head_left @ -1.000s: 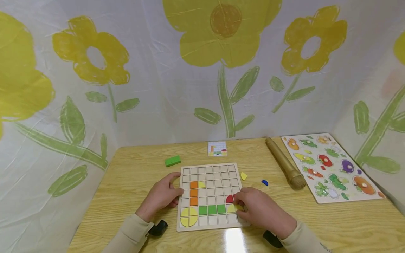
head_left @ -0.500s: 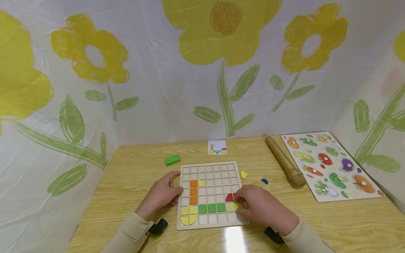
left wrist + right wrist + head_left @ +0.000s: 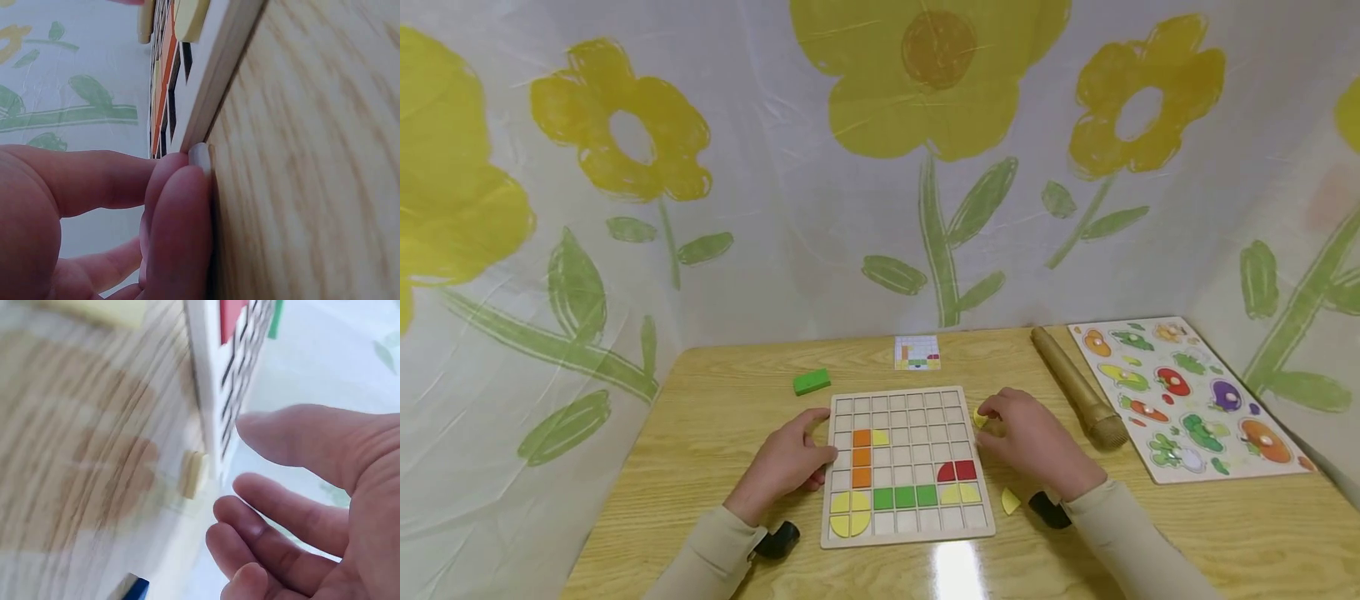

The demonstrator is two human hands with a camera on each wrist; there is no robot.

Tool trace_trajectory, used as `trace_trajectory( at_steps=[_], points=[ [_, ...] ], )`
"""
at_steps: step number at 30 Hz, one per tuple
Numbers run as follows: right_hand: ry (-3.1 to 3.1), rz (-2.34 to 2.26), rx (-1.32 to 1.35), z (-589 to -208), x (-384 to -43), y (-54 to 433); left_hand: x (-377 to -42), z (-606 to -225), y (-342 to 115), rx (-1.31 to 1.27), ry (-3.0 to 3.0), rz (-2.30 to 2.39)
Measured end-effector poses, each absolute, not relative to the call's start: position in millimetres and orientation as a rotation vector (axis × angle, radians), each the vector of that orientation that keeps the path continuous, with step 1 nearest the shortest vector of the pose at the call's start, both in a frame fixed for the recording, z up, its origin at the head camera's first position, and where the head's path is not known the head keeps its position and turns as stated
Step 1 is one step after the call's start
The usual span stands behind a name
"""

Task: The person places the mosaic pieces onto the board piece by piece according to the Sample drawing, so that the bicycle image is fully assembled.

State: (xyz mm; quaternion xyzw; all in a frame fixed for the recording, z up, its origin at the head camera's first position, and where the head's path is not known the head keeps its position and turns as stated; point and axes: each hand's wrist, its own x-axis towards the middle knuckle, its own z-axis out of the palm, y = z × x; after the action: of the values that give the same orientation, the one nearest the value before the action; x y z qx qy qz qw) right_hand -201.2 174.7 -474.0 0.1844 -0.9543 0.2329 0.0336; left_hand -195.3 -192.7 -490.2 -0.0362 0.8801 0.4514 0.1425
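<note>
My left hand [image 3: 786, 457] rests against the left edge of a wooden grid board [image 3: 917, 538], fingertips touching its side in the left wrist view. My right hand [image 3: 1033, 442] is beyond the board's right edge, its fingers over a small yellow piece [image 3: 979, 419]. In the right wrist view that yellow piece [image 3: 192, 475] lies on the table, apart from the loosely bent fingers. Orange squares [image 3: 861, 457], green squares [image 3: 906, 497], red pieces [image 3: 957, 472] and yellow quarter-rounds [image 3: 850, 513] sit in the grid. A blue piece [image 3: 134, 589] lies nearby, hidden in the head view.
Another yellow piece [image 3: 1010, 502] lies right of the board. A green block [image 3: 812, 382] and a pattern card [image 3: 917, 353] are behind it. Farther right lie a gold microphone [image 3: 1078, 387] and a vegetable puzzle board [image 3: 1187, 400]. A flowered cloth [image 3: 760, 275] hangs behind the table.
My right hand has left the red and yellow pieces at the board's right side and moved back and right, to the loose yellow piece. My left hand has stayed in place.
</note>
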Motion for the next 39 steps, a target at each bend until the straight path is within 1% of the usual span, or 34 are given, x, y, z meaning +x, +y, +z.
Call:
trace_trajectory(
  at_steps=[9,18,23,30,39],
  points=[
    [-3.013,0.634,0.504,-485,-220,178,-194,-492,-187,-0.103,2.514,1.321],
    [-3.063,0.634,0.490,-484,-219,179,-193,-494,-188,-0.100,2.530,1.306],
    [-3.058,0.635,0.524,-480,-207,181,-194,-493,-190,-0.100,2.535,1.296],
    [-3.032,0.695,0.582,-473,-181,180,-194,-493,-192,-0.106,2.528,1.301],
    [-2.974,0.663,0.867,-465,-148,165,-195,-491,-193,-0.104,2.522,1.311]
  ],
)
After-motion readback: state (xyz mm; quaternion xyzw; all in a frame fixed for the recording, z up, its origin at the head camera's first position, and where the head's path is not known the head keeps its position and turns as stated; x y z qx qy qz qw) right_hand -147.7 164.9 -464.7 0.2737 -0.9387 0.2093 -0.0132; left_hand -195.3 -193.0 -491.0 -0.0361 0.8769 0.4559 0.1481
